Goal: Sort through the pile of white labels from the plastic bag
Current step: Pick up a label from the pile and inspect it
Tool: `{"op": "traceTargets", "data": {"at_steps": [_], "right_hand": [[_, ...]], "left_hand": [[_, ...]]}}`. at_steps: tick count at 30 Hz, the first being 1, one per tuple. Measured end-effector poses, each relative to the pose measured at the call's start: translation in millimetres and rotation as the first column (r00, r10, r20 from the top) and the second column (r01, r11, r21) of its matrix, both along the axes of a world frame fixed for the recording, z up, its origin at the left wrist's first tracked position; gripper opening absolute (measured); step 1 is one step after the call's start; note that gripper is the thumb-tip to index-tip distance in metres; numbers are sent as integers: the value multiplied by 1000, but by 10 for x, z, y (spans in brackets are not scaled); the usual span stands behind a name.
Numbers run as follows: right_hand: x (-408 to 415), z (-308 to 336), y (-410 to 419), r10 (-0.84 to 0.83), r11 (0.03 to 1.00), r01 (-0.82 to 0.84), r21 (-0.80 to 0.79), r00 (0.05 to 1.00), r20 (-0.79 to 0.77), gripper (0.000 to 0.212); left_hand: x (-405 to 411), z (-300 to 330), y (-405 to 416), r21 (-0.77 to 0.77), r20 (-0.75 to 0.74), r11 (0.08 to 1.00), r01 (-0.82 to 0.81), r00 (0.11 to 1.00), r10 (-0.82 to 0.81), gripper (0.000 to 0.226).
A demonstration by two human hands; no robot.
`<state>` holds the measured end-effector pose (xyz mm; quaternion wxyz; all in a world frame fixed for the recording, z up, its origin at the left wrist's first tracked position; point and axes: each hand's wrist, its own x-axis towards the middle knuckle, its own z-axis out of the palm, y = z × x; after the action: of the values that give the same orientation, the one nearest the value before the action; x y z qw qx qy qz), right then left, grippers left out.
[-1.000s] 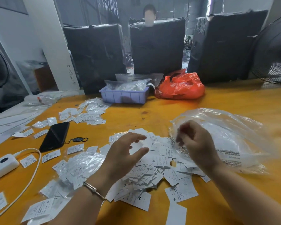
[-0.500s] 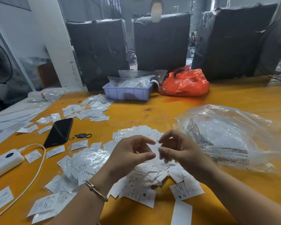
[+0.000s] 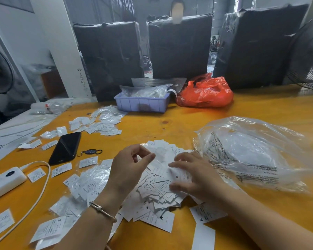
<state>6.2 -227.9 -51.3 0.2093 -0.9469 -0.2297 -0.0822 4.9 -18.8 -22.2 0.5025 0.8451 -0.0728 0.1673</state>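
label pile [image 3: 157,188] flat | left hand [image 3: 128,170] curled, empty | right hand [image 3: 197,175] spread, pressing labels

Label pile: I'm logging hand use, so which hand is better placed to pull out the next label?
Probably the right hand: its straight fingers already lie on the label pile. The left hand hovers above it, fingers curled, seemingly holding nothing.

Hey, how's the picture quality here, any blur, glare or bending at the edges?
Head view: the clear plastic bag smears at its right edge and shows pale sheen; the right hand is slightly soft; the white pillar leans with wide-angle distortion; daylight falls evenly on the orange table.
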Motion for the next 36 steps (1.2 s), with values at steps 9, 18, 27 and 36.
{"op": "traceTargets", "data": {"at_steps": [9, 18, 27, 36], "right_hand": [[-9, -45, 41, 38, 999, -41, 15, 987, 157, 30], [-89, 102, -63, -8, 837, 20, 548, 1000, -25, 26], [-99, 202, -107, 35, 552, 253, 795, 945, -325, 19], [-148, 281, -128, 327, 688, -13, 726, 899, -293, 23]], "left_hand": [[-8, 19, -1, -48, -17, 999, -7, 1000, 6, 11], [-53, 44, -34, -218, -108, 968, 125, 983, -151, 11], [-110, 67, -75, -243, -123, 935, 258, 948, -294, 23], [-175, 75, -151, -157, -223, 871, 466, 842, -491, 39]]}}
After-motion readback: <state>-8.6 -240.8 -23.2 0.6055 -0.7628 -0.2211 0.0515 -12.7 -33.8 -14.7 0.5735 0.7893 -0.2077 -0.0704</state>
